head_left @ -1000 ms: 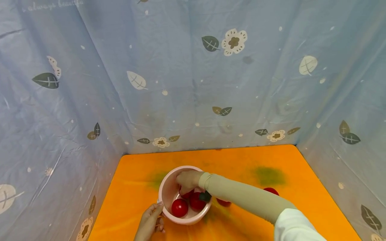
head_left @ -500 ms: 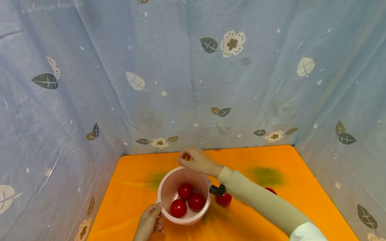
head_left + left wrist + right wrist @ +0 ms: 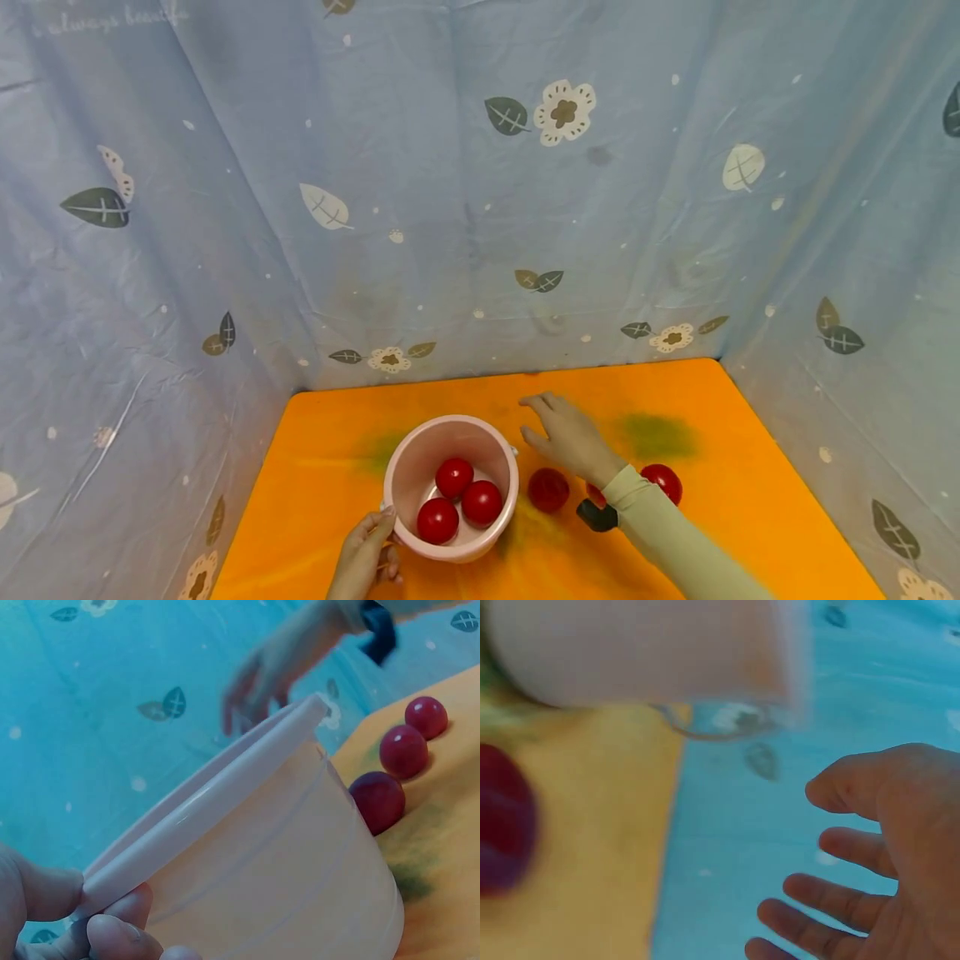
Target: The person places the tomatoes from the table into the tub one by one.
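A pink bucket stands upright on the orange tabletop with three shiny red balls inside. My left hand pinches its rim at the near left; the left wrist view shows thumb outside the lip and fingers beneath it on the bucket. To the bucket's right, my right hand hovers over the table with fingers spread and nothing held, as the right wrist view of this hand also shows. Closest to it are red balls on the table: one beside the bucket, another partly hidden by the wrist.
A third loose ball lies farther right, just past the right forearm. The black wrist camera hangs under the right wrist. A patterned blue curtain encloses the table at the back and sides. A thin wire handle runs off the bucket.
My right hand has come up out of the bucket, leaving a ball inside, and moved right over the table beside it. My left hand keeps its hold on the rim.
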Demonstrator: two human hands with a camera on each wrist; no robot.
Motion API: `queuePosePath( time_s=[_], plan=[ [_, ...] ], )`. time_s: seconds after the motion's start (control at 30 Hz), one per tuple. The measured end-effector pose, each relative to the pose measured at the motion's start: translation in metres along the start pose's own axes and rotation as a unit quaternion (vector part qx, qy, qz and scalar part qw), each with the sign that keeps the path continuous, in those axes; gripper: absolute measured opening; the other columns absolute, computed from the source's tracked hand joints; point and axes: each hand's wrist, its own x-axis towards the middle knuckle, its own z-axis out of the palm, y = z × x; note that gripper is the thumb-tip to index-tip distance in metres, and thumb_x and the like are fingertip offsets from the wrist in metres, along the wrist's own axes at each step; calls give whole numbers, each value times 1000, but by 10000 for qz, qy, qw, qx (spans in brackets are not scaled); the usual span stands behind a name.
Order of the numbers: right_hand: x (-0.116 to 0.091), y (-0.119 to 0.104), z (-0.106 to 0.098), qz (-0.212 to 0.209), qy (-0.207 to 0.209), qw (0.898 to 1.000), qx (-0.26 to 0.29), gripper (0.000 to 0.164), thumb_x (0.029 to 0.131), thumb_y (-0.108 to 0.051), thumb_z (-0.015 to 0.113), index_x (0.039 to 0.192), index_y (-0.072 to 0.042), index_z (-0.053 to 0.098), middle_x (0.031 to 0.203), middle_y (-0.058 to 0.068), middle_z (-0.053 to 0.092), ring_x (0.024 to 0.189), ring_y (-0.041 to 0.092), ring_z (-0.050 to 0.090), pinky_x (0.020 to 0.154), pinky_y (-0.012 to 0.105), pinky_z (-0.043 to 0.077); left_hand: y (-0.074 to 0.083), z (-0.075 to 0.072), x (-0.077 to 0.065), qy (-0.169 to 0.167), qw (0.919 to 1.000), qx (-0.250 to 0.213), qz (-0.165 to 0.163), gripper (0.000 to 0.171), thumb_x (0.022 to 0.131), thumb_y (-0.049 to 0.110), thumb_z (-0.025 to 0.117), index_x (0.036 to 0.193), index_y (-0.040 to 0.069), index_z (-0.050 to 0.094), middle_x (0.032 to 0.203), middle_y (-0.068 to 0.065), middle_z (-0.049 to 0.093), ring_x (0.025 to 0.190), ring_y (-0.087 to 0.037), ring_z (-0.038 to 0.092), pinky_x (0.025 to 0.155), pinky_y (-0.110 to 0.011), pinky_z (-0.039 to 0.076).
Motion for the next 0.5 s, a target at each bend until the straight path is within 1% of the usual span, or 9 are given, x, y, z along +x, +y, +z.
queuePosePath(
  time_s=[0.07, 0.13, 0.23, 0.37, 0.5],
  plan=[
    [-11, 2, 15, -186, 37, 9994, -274, 41, 91, -37, 63, 126, -16, 59, 120, 7, 61, 105, 27, 59, 90, 43, 52, 0, 0, 0, 5, 10000, 23, 4, 46, 97, 52, 47, 104, 7, 44, 61, 2, 46, 53, -13, 48, 61, -27, 52],
    [-22, 3, 27, -328, 33, 9983, -483, 39, 89, -36, 65, 122, -15, 61, 119, 9, 61, 103, 29, 60, 89, 44, 52, 0, 0, 0, 24, 10000, 77, 0, 48, 97, 53, 47, 105, 6, 44, 62, 2, 46, 54, -13, 48, 61, -26, 52],
    [-34, 4, 41, -376, -82, 9971, -657, 39, 87, -36, 67, 119, -15, 62, 118, 12, 61, 102, 31, 59, 86, 45, 52, 0, 0, -1, 70, 9999, 153, -2, 50, 96, 54, 46, 106, 6, 44, 62, 2, 46, 54, -13, 48, 61, -26, 52],
    [-45, 6, 53, -162, -372, 9972, -625, 43, 84, -39, 70, 119, -16, 62, 119, 13, 59, 103, 31, 56, 81, 44, 54, 0, 0, -1, 103, 9999, 127, -38, 51, 95, 56, 47, 106, 6, 44, 62, 2, 46, 54, -13, 48, 61, -26, 51],
    [-51, 9, 64, 142, -790, 9960, -402, 54, 81, -42, 72, 127, -17, 57, 127, 17, 53, 110, 36, 53, 76, 46, 55, 0, 0, -1, 112, 9998, 108, -79, 52, 94, 57, 47, 106, 6, 44, 63, 1, 46, 55, -14, 48, 61, -26, 51]
  ],
)
